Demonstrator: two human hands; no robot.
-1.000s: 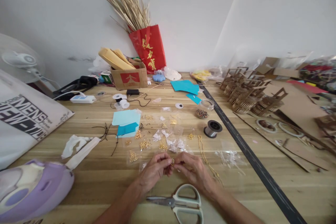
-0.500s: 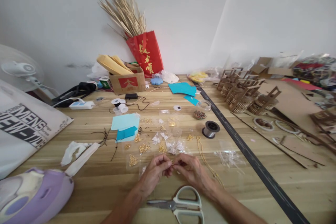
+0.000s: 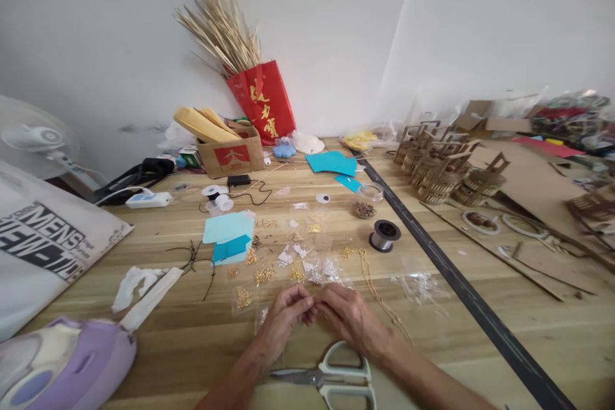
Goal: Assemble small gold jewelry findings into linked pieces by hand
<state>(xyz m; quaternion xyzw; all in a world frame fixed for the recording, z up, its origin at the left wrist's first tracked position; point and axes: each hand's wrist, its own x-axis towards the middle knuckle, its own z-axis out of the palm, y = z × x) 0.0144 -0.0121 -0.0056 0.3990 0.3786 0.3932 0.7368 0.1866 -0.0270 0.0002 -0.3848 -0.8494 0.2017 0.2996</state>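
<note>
Over the front of the table, my left hand [image 3: 287,316] and my right hand [image 3: 346,312] meet at the fingertips, both closed in a pinch. The small gold ring seen at the left fingertips a second ago is now hidden by the fingers. What the right fingertips pinch is too small to make out. Just below the hands lie scissors [image 3: 344,377] with pale handles, blades to the left. Beyond the fingers are silvery beads [image 3: 329,270] and gold findings [image 3: 264,275] on clear bags. Right of my right hand lies a gold chain [image 3: 369,278].
A wire spool [image 3: 385,236] and a jar of brown beads [image 3: 364,209] stand to the right. Blue cards [image 3: 230,246] lie left of the findings. A purple appliance [image 3: 91,359] occupies the front left. Small wooden baskets [image 3: 442,166] stand at the back right.
The gold ring between the fingertips has gone out of sight behind the fingers. My right hand has turned slightly, its fingers closing over the left fingertips. The view has shifted slightly.
</note>
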